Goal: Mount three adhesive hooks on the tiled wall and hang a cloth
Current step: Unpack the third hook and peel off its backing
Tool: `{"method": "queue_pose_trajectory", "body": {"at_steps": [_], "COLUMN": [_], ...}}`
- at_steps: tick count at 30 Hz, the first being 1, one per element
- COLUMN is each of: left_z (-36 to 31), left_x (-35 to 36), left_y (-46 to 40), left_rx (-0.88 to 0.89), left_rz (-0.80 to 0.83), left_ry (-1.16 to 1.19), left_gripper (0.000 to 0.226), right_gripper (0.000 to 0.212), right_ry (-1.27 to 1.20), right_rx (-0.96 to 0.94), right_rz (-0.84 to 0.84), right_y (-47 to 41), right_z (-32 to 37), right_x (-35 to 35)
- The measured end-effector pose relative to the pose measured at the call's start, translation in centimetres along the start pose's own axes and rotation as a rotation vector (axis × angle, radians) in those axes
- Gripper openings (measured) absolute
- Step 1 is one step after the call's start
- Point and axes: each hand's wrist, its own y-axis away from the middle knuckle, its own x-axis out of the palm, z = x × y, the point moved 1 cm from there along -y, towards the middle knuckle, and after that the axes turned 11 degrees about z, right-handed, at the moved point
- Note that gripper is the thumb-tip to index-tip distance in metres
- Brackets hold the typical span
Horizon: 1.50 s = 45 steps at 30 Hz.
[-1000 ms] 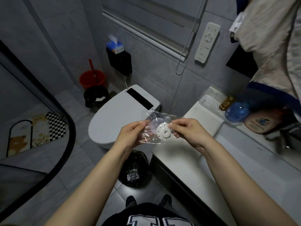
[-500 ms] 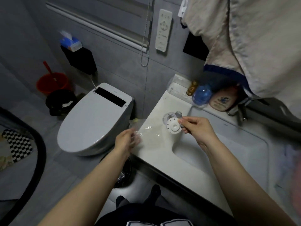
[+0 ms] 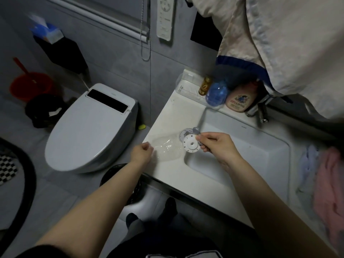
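- Two hands are working over the white sink counter (image 3: 167, 181).
- Our right hand (image 3: 216, 146) is pinching a white round hook base (image 3: 191, 145) between thumb and fingertips, fingers closed on it, holding it above the counter's left part, just beside the basin.
- A second round disc (image 3: 185, 133) is lying on the counter right behind the held one; we are seeing a small grey knob (image 3: 196, 130) at its edge.
- Our left hand (image 3: 141, 153) is closed on the end of a clear plastic bag (image 3: 167, 148), which is stretching across the counter edge toward the hook base.
- A beige cloth (image 3: 279, 43) is hanging over the sink from above, upper right.
- A closed toilet (image 3: 87, 131) is sitting left of the counter.
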Motion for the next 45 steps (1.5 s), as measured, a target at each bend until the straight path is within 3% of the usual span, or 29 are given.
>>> {"method": "queue_pose_trajectory", "body": {"at_steps": [3,6,8,10,12,16,19,24,29,35,42,45], "left_z": [-0.4,-1.2,-2.5,-3.9,-5.0,-4.8,-4.8,-5.8,-6.8,-7.1,-7.1,-7.1], "left_x": [-0.6,-0.8,-0.4,0.3,0.8,0.1,-0.6,-2.1,-2.5,-3.3,-3.6,-3.7], "left_y": [0.7,1.3,2.2,3.3,4.7,5.6,6.1,7.2,8.7,9.2,10.1,10.0], "left_rx": [0.039,0.214,0.194,0.022,-0.093,-0.077,-0.011,0.128,0.147,0.119,0.218,0.210], "left_rz": [-0.009,-0.089,-0.003,0.241,0.455,0.493,0.469,0.375,0.367,0.356,0.370,0.341], "left_ry": [-0.330,-0.399,-0.139,0.392,0.719,0.946,1.039,1.034,0.960,1.056,0.949,1.031], "left_gripper": [0.031,0.039,0.033,0.027,0.032,0.042,0.034,0.031,0.031,0.037,0.034,0.035], "right_gripper": [0.012,0.006,0.006,0.011,0.012,0.014,0.013,0.008,0.008,0.017,0.010,0.020], "right_ry": [0.012,0.032,0.032,0.021,0.016,0.022,0.039,-0.056,-0.214,-0.198,-0.058,-0.030], "right_rx": [0.008,0.009,-0.002,-0.019,-0.036,-0.059,-0.068,-0.066,-0.084,-0.081,-0.140,-0.183], "right_rz": [0.012,0.054,0.100,0.150,0.192,0.261,0.284,0.252,0.277,0.252,0.166,0.142], "right_y": [-0.6,-1.0,-1.1,-1.1,-1.0,-0.7,-0.5,-0.8,-1.1,-1.5,-1.3,-1.0], "right_z": [-0.1,0.1,0.4,0.7,1.0,1.5,1.8,2.6,4.0,4.5,4.5,5.0], "right_x": [0.6,1.3,1.9,2.8,3.6,4.8,5.4,6.3,8.2,9.3,10.0,10.3]}}
